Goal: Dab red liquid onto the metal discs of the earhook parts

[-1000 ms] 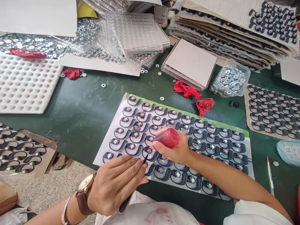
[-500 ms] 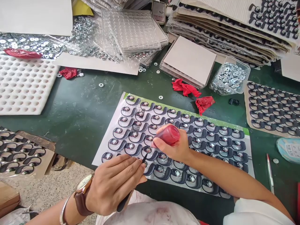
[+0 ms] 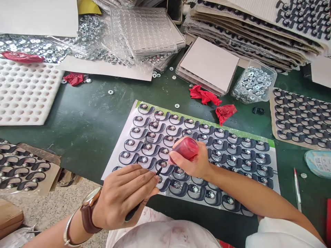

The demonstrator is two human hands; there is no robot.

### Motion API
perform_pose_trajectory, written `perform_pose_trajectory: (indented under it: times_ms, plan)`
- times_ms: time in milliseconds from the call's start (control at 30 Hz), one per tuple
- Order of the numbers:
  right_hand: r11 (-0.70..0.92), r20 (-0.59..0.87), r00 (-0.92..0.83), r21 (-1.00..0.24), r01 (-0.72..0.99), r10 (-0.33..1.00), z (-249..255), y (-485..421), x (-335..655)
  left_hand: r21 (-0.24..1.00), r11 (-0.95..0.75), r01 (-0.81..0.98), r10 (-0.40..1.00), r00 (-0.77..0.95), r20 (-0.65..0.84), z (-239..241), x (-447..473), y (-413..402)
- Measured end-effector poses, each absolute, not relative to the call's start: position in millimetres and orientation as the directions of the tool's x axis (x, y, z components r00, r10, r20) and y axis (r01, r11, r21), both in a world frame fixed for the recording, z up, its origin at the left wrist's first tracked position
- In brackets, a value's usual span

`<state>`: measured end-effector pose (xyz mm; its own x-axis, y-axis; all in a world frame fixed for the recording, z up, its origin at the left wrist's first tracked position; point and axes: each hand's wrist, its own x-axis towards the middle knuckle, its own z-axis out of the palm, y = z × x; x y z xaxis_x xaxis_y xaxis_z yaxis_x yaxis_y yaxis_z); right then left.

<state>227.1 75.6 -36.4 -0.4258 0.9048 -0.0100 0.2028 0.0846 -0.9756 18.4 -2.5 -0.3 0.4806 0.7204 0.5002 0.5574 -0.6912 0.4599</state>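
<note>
A white sheet (image 3: 121,156) with a green far edge lies before me, covered in rows of dark curved parts with small metal discs. My left hand (image 3: 124,196), with a brown-strapped watch on the wrist, is closed on a thin black tool (image 3: 141,203). The tool's tip points at a part near the sheet's near edge. My right hand (image 3: 193,163) is closed round a small red bottle (image 3: 186,148) held just above the sheet's middle, with its nozzle end toward the tool tip.
On the green table (image 3: 88,117) are a white foam tray with holes (image 3: 26,93), clear blister trays (image 3: 143,31), a tub of washers (image 3: 252,84), red crumpled scraps (image 3: 225,112), stacked card sheets (image 3: 245,38), more sheets of parts (image 3: 300,119) and a pen (image 3: 297,191).
The whole view has shifted slightly. My left hand and its tool have drawn a little to the left and nearer me; the right hand with the bottle keeps its place over the sheet.
</note>
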Motion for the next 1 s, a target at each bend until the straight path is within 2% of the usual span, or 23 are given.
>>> perform_pose_trajectory:
  times_ms: [200,400,500,633,700,800,867,933,1000]
  plan:
    - [0.058,-0.023,-0.435,-0.983,0.172,0.900,-41,74,228,0.611,-0.610,0.506,0.793,0.403,0.458,-5,13,3]
    - [0.091,0.012,-0.477,-0.985,0.143,0.879,-43,73,228,0.730,-0.478,0.488,0.875,0.334,0.349,-3,9,15]
    - [0.165,0.077,-0.490,-0.977,0.138,0.869,-45,74,228,0.762,-0.424,0.490,0.902,0.304,0.307,-2,7,21]
    - [0.378,0.248,-0.508,-0.910,0.170,0.825,-42,76,228,0.780,-0.395,0.486,0.917,0.268,0.297,-4,5,25]
    - [0.401,0.256,-0.532,-0.899,0.176,0.807,-35,78,229,0.779,-0.386,0.495,0.921,0.254,0.295,-5,6,22]
    - [0.225,0.100,-0.560,-0.961,0.159,0.823,-19,76,231,0.717,-0.458,0.525,0.889,0.265,0.373,-2,9,11]
    - [0.106,0.005,-0.544,-0.982,0.153,0.839,-11,71,232,0.613,-0.571,0.546,0.818,0.321,0.477,0,10,-2]
    - [0.066,-0.026,-0.493,-0.983,0.169,0.870,-9,62,232,0.490,-0.668,0.560,0.737,0.407,0.539,1,10,-18]
    - [0.071,-0.012,-0.433,-0.982,0.174,0.901,-15,52,231,0.397,-0.715,0.576,0.689,0.486,0.537,0,8,-34]
